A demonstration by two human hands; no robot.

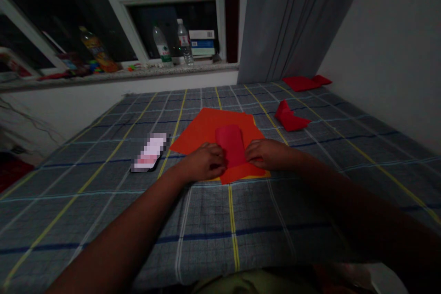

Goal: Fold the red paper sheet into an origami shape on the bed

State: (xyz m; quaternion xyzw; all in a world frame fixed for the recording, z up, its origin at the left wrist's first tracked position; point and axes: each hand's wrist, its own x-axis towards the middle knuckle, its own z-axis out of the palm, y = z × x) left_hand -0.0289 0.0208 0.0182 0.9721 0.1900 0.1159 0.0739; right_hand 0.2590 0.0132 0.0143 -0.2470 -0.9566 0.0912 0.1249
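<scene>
A small folded red paper piece (231,143) lies on top of a stack of orange-red paper sheets (206,127) in the middle of the plaid bed cover. My left hand (203,161) pinches its left lower edge with curled fingers. My right hand (267,154) grips its right lower edge, fingers closed on it. Both hands rest on the sheets.
A phone (150,152) lies left of the sheets. A folded red paper shape (290,118) sits to the right, another red folded pile (305,82) by the curtain (289,18). Bottles (161,46) and books (202,43) stand on the windowsill. The wall is at right.
</scene>
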